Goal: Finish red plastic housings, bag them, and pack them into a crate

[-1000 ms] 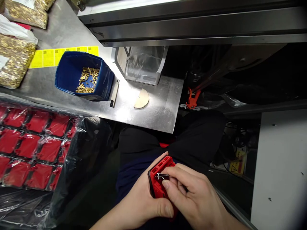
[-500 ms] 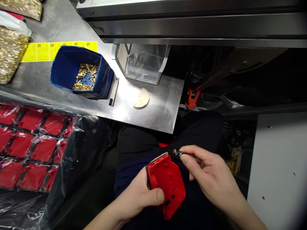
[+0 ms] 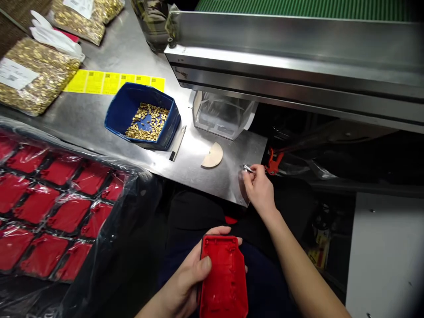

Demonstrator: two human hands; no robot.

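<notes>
My left hand (image 3: 192, 274) is wrapped round the side of a red plastic housing (image 3: 223, 278), its hollow inner side facing up, over my lap. My right hand (image 3: 260, 187) pinches a small shiny metal piece (image 3: 247, 168) above the right corner of the steel table (image 3: 228, 185). To the left of that hand a pale half-round disc (image 3: 213, 156) lies on the table. A blue bin (image 3: 167, 128) with small brass parts (image 3: 149, 123) stands further left, with a slim white-and-black tool (image 3: 178, 143) beside it.
Film-covered red housings (image 3: 69, 216) fill a crate at the left. Bags of brass parts (image 3: 43, 79) and yellow labels (image 3: 109, 82) lie behind. A clear bin (image 3: 221, 115) sits under the metal conveyor frame (image 3: 281, 79). An orange-handled tool (image 3: 274, 161) is right of my right hand.
My right hand has moved forward from beside the housing to the table corner, carrying the metal piece. My left hand has turned the housing more upright and lower in view. The camera view has shifted.
</notes>
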